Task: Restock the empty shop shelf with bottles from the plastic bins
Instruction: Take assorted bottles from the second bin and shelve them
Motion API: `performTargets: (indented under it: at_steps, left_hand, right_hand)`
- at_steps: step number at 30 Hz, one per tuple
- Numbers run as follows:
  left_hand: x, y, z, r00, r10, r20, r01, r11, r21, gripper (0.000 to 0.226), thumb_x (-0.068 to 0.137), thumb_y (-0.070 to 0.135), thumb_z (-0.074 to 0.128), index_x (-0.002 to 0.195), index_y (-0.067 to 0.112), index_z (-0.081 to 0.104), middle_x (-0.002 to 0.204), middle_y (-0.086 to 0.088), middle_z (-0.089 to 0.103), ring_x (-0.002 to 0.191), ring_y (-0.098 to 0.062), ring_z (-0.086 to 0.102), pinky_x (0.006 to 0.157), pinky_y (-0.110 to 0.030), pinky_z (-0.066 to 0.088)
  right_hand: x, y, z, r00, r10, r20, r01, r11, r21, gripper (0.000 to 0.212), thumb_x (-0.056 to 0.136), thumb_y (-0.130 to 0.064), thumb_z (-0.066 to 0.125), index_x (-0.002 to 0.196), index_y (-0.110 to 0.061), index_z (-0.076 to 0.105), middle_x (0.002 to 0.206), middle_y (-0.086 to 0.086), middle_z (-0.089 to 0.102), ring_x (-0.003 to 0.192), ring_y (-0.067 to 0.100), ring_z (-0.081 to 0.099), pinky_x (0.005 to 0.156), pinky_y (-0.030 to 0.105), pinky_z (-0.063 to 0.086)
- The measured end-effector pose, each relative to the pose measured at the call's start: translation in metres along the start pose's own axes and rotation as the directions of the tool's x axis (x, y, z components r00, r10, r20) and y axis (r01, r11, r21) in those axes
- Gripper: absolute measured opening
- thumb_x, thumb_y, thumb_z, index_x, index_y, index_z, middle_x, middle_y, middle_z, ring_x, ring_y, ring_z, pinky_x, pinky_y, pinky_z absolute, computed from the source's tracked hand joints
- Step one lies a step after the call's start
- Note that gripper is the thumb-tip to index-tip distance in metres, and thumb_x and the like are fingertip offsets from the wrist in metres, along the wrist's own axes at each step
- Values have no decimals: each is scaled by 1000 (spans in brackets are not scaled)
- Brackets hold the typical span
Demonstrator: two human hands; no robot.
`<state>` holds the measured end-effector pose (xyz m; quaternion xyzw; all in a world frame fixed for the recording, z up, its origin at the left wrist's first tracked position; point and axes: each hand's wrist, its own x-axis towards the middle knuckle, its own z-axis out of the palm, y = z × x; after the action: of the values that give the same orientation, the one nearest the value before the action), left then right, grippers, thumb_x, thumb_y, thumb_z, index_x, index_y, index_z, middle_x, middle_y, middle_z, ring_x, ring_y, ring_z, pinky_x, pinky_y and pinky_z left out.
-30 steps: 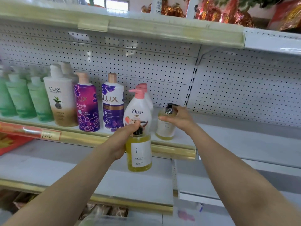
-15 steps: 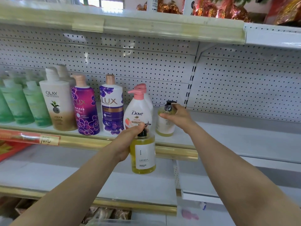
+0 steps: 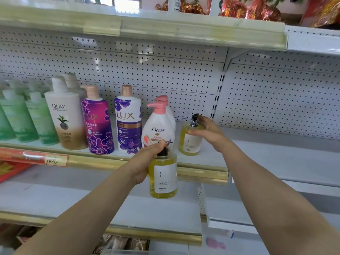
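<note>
centre of frame: left hand [image 3: 145, 161], fingers curled round the black pump neck of a yellow bottle [image 3: 162, 179] with a white label reading "lady begin". bottle upright, held in front of the gold edge strip [image 3: 202, 174] of the middle shelf [image 3: 206, 157], its base lower than that shelf board.

right of centre: right hand [image 3: 207, 133] grips a second yellow bottle [image 3: 190, 142] at its black pump top, thumb against the shoulder. this bottle stands upright on the middle shelf, just right of the dove bottle [image 3: 158, 129].

left along the same shelf: two lux bottles [image 3: 127, 122], an olay bottle [image 3: 64, 116], then green bottles [image 3: 18, 118] at the left edge of frame, blurred.

right part of the middle shelf bare. lower shelf [image 3: 73, 197] in the lower left. red price tag [image 3: 33, 157] on the strip at left.
</note>
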<state>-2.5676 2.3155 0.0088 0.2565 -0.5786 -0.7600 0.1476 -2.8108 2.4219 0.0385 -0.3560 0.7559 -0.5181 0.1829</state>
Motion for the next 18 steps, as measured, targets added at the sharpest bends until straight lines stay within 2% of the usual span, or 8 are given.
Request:
performTargets:
  at_steps: [3,7,11,14,16,18]
  left_hand:
    - [2,-2,1,1000,-2,9,2,1000,-17,29,91,43,64,102,17,71,107,-8,75,101,-28,68,92,-43,52]
    - [3,-6,0,1000,5,27,-4,1000,-12,29,91,43,64,99,16,71,109,-10,73,101,-28,66,95,-44,50]
    - [3,-7,0,999,12,34,-12,1000,-2,30,90,45,64,97,17,71,108,-10,73,101,-28,66,93,-43,50]
    - [2,-7,2,999,19,25,-19,1000,-4,31,90,45,65,99,16,71,114,-12,72,105,-29,65,96,-45,49]
    - [1,-6,3,999,21,29,-21,1000,-12,31,90,43,64,101,15,71,115,-13,71,105,-30,65,96,-45,49]
    - [0,-6,3,999,21,28,-20,1000,-19,30,90,43,65,100,15,71,115,-13,71,107,-30,65,98,-47,48]
  right_hand:
    - [-1,0,3,999,15,28,-14,999,-43,80,78,-29,83,147,-26,42,150,-4,44,125,12,45,104,30,36]
    - [-2,3,4,1000,4,-10,-5,997,-76,81,75,-40,84,145,-28,46,136,-7,39,121,12,41,108,30,35]
    - [0,4,5,1000,19,-17,-21,996,-92,93,56,-61,88,138,-35,53,143,-4,46,127,16,49,112,40,39]
    - [-1,3,8,999,8,-45,-12,996,-89,92,60,-56,88,140,-28,52,140,-7,54,124,15,53,110,38,42]
    - [-2,0,11,997,3,-74,-12,993,-115,101,55,-62,86,143,-27,49,141,-7,54,126,16,52,110,39,42]
    - [-2,-1,15,995,-12,-101,-3,990,-144,101,58,-61,87,145,-25,48,143,-4,52,130,18,51,110,38,42]
